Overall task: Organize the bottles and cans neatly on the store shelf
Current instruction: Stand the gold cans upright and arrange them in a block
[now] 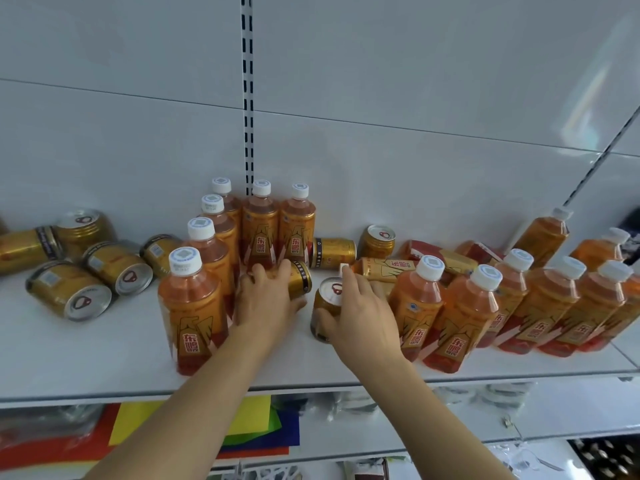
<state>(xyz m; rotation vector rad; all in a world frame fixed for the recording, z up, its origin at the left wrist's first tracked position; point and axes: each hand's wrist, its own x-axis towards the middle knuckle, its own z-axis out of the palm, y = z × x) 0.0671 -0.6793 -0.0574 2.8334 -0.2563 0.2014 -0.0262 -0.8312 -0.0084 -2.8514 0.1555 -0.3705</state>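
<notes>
On the white metal shelf [104, 368], mid-span, a toppled gold can [299, 279] is gripped by the left hand [265, 299]; an upright gold can [327, 306] is clasped by the right hand [360, 317]. Toppled can best stood upright, clear of the orange plastic bottles [194, 306].

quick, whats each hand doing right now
Left hand: grip curled over a gold can lying on its side.
Right hand: grip around an upright gold can.

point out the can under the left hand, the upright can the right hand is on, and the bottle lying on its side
can under the left hand [300, 279]: head view, on its gold end past the fingers
upright can [331, 289]: head view, on its silver top
bottle lying on its side [384, 268]: head view, on its label
</notes>
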